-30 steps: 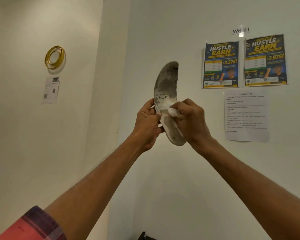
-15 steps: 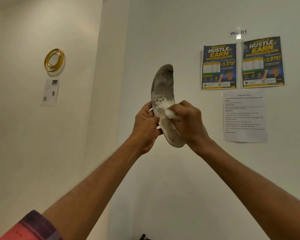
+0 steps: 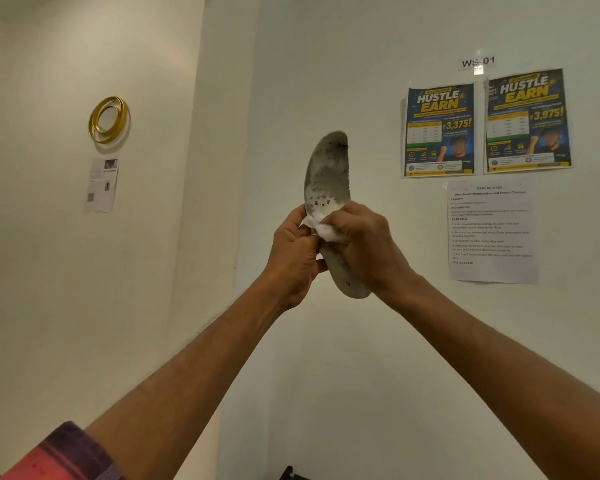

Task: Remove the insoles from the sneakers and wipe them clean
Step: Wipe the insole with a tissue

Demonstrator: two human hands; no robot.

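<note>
A grey, dirt-speckled insole (image 3: 327, 174) stands upright in front of the white wall, its toe end up and its heel end down. My left hand (image 3: 291, 258) grips its left edge near the middle. My right hand (image 3: 364, 247) is closed on a white wipe (image 3: 328, 232) and presses it against the insole's middle. The sneakers are out of view.
Two blue and yellow posters (image 3: 439, 129) and a printed task sheet (image 3: 492, 230) hang on the right wall. A gold ring ornament (image 3: 109, 119) and a small paper (image 3: 101, 185) are on the left wall. A dark object (image 3: 291, 474) shows at the bottom edge.
The insole and both hands have shifted slightly left and down in the view. The wipe sits a little lower and further left on the insole than a second ago.
</note>
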